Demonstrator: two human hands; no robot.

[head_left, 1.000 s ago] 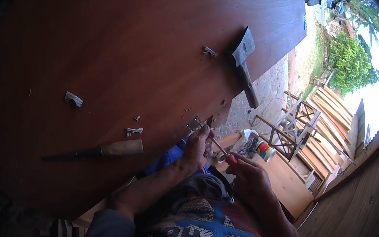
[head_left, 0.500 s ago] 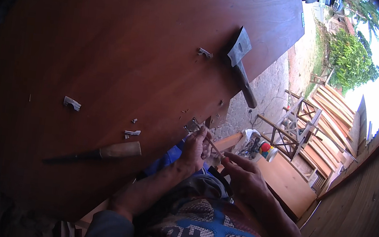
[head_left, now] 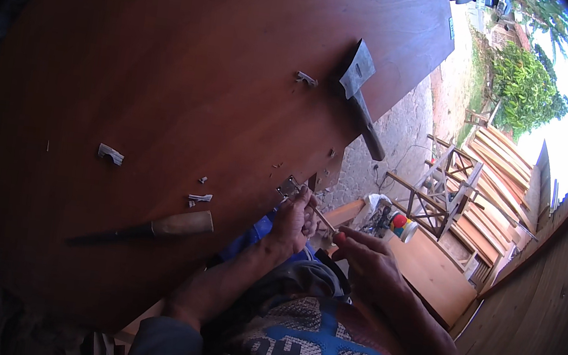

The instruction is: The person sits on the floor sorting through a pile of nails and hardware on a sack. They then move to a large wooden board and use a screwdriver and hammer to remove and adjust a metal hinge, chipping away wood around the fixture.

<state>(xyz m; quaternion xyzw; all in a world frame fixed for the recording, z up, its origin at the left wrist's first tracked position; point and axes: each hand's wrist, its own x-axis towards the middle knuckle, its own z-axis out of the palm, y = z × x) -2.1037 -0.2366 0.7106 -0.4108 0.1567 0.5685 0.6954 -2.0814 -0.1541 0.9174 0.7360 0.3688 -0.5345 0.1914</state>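
Note:
My left hand [head_left: 293, 221] is closed around the front of a screwdriver's thin shaft [head_left: 325, 221], beside a small metal fitting [head_left: 288, 186] at the edge of the reddish-brown board [head_left: 171, 57]. My right hand [head_left: 369, 262] grips the red screwdriver handle [head_left: 340, 238], index finger stretched along it. A hatchet [head_left: 358, 69] lies on the board above my hands. A long dark tool with a wooden handle [head_left: 181, 222] lies to the left of my left wrist. Pale wood chips [head_left: 110, 153] are scattered over the board; whether the screwdriver tip touches the fitting is unclear.
Beyond the board's right edge are a plastic bucket [head_left: 402, 228], a dark wooden frame [head_left: 449, 191], stacked planks [head_left: 500, 176] and a panel [head_left: 431, 281]. A wooden wall [head_left: 537, 308] runs along the right. Greenery and a parked motorbike stand at the far top right.
The view has shifted slightly. Both hands remain on the screwdriver; my right hand has turned a little on the handle since a second ago.

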